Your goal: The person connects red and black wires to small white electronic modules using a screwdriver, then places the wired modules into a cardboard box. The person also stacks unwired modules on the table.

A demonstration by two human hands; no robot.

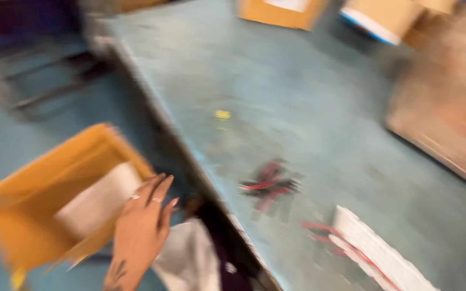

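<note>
Here the left hand (142,229), grip spread, hovers by an orange box (39,215) holding a white packet (99,200).

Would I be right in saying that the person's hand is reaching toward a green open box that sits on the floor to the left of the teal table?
Not quite: the box is orange-yellow, not green. The head view shows the left hand reaching toward it, left of the teal table.

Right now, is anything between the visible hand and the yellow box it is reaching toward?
Nothing visible. The hand hangs open beside the table edge, its fingers right at the rim of the yellow box, over the white sheet inside. The picture is blurred, so contact cannot be told.
</note>
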